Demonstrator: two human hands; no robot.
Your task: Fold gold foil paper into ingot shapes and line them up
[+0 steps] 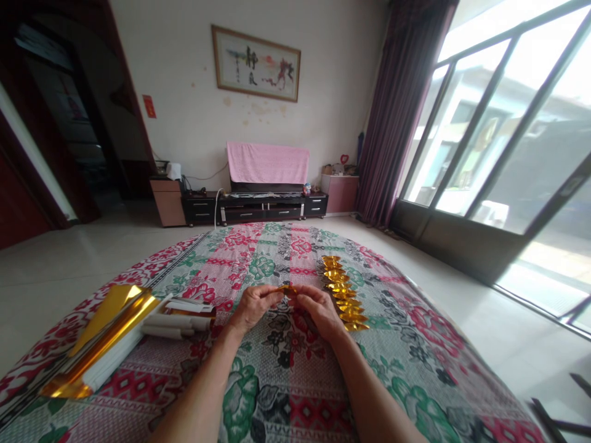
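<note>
The left hand (252,307) and right hand (321,311) pinch a small gold foil piece (287,288) between their fingertips over the floral cloth (286,381), with a row of folded gold shapes (344,295) just right of the grip, foil sheets (104,338) well to its left, and the framed calligraphy (256,63) far beyond it too small to read.
</note>
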